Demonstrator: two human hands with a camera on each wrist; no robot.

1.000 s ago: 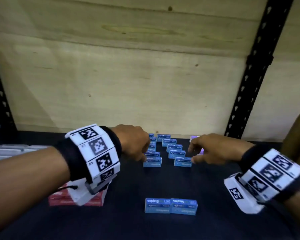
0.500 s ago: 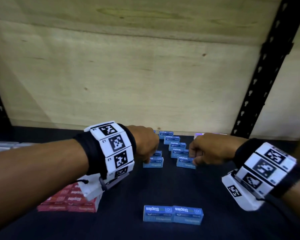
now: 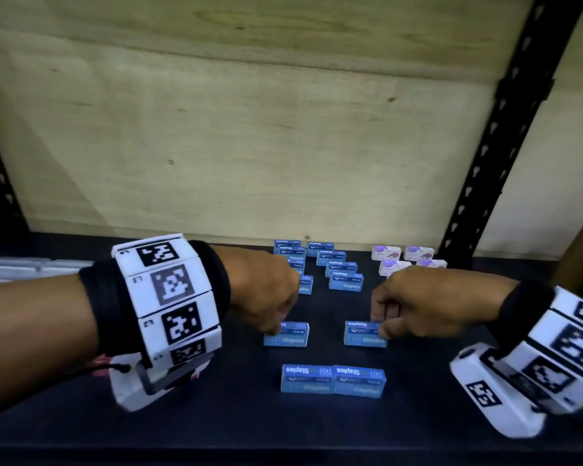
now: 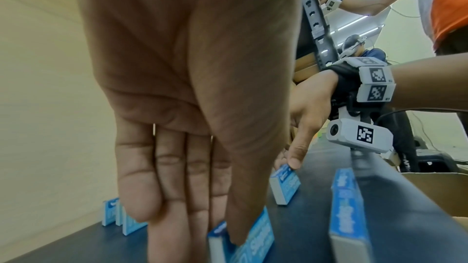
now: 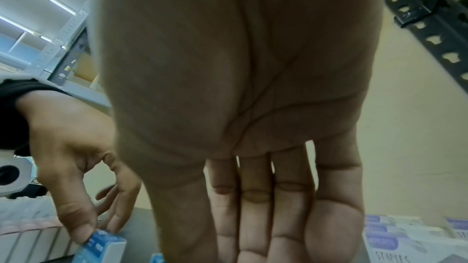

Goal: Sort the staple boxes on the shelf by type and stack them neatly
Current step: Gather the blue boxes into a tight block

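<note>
Both hands pinching one blue staple box each: left hand [image 3: 266, 294] and right hand [image 3: 414, 301], boxes lengthwise left-to-right.

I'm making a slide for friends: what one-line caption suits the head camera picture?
Left hand and right hand each pinch a blue staple box above a front pair on the dark shelf.

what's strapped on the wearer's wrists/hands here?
Both hands, left hand and right hand, are bare. Each wrist has a black fabric cuff ringed by white square blocks printed with black fiducial markers. A white camera housing with its own marker hangs beneath; a thin black cable trails from the left one.
</note>
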